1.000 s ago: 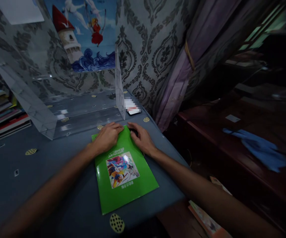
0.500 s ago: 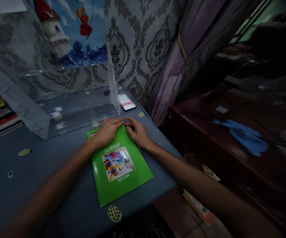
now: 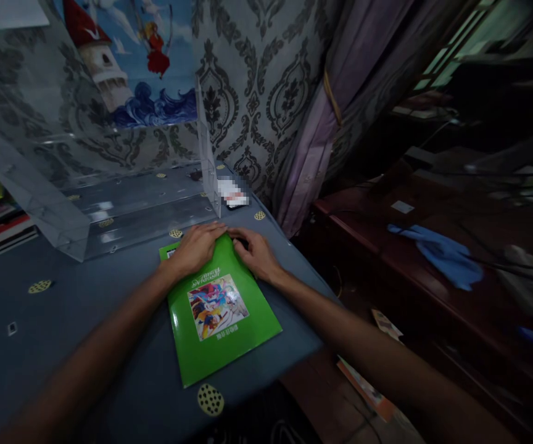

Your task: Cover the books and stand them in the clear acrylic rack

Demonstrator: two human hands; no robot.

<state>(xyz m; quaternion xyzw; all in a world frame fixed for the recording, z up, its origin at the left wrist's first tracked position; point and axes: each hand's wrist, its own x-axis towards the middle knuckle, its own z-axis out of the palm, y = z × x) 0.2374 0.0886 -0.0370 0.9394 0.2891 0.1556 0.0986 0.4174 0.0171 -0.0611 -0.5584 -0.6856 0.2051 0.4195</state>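
A green book (image 3: 229, 357) with a colourful square picture lies on the blue-grey tablecloth (image 3: 128, 308), its lettering upside down in view. Across its far edge rests my left hand (image 3: 198, 248), fingers stretched out and pointing right. My right hand (image 3: 256, 253) is at the book's far right corner, its fingers curled round that edge with the thumb bent in; the fingertips of both hands nearly meet. Whatever is under the right fingers is partly hidden in shadow.
Behind the book stands a clear acrylic stand (image 3: 65, 231). A phone (image 3: 235, 200) lies beyond my hands, partly blurred out. Stacked books (image 3: 2, 237) are at the left edge. On the right, a dark red cabinet (image 3: 363, 231) carries a blue cloth (image 3: 442, 253) and cables.
The view has shifted slightly. Both hands keep nearly the same places on the book, with the right fingers a little closer to the left fingertips.
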